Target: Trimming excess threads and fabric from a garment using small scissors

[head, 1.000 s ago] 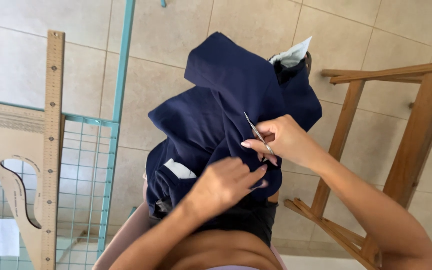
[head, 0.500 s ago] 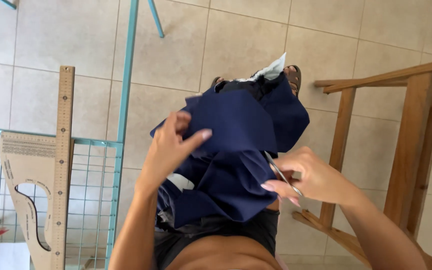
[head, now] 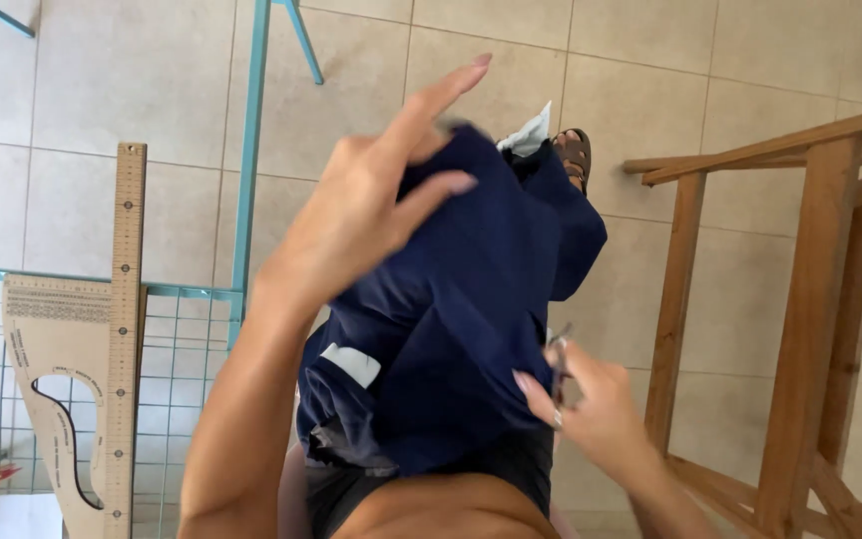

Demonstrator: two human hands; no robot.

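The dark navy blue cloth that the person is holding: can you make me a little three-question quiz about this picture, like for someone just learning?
1. True or false: the left hand holds up the top of the dark navy blue cloth.
2. What does the right hand hold at the cloth's edge? A) small metal scissors B) a pencil C) a tape measure
3. Fill in: the long wooden ruler stands by the turquoise wire ____.

Key
1. True; the fingers pinch it near its upper end.
2. A; the small metal scissors are only partly visible.
3. Rack; the turquoise wire rack is on the picture's left, across from the wooden frame.
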